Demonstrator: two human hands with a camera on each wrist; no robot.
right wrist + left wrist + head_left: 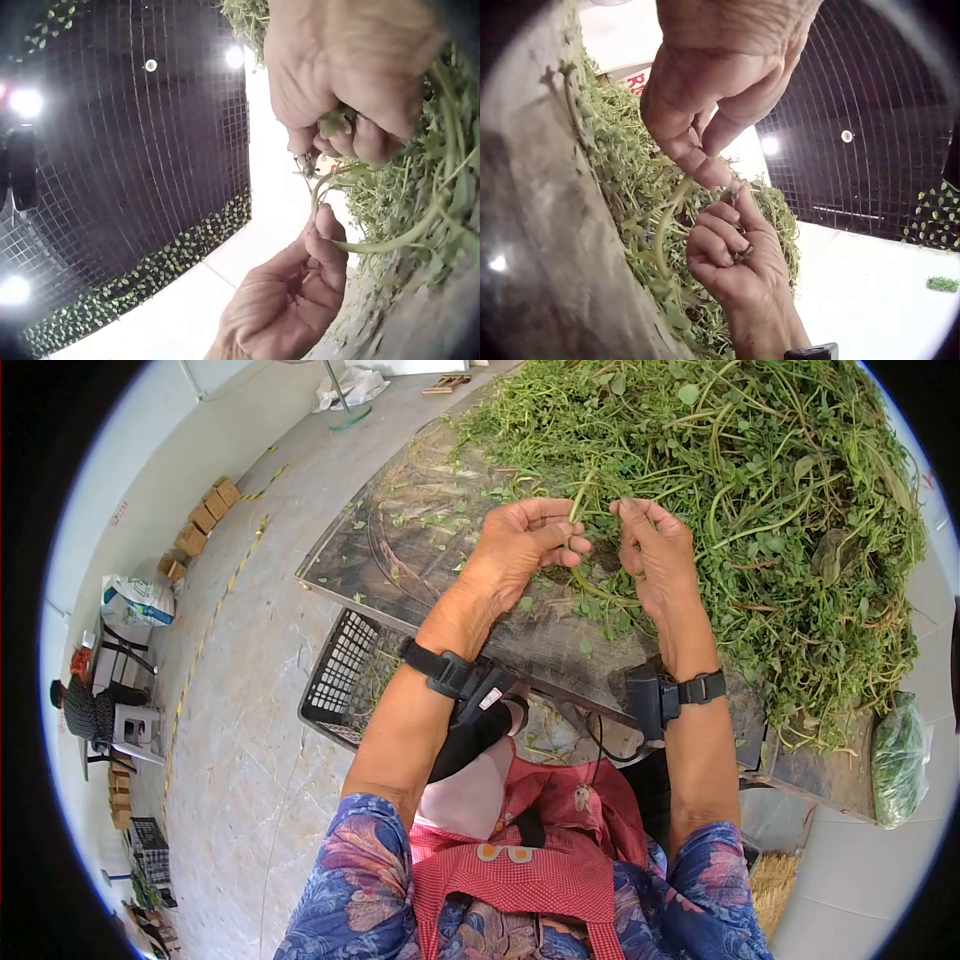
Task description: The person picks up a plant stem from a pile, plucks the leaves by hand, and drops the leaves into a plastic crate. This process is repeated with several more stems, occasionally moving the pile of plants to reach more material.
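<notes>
My left hand [520, 548] pinches a thick green plant stem [394, 241] between thumb and fingertips, close over the table's near edge. The stem curves away below the fingers in both wrist views. Just to its right, my right hand [660, 555] pinches a thin leafy tip [306, 163] with its thumb and forefinger. A small green leaf [337, 120] shows among that hand's curled fingers. The fingertips of the two hands are close together. Right behind them rises a large heap of leafy green stems [740, 490].
Scattered leaves lie on the dark wooden table [400, 540]. Under its left edge stands a black plastic crate [340, 670]. A plastic bag of greens [900, 760] sits at the right corner. Far left, a person [88, 710] sits near cardboard boxes [205, 518].
</notes>
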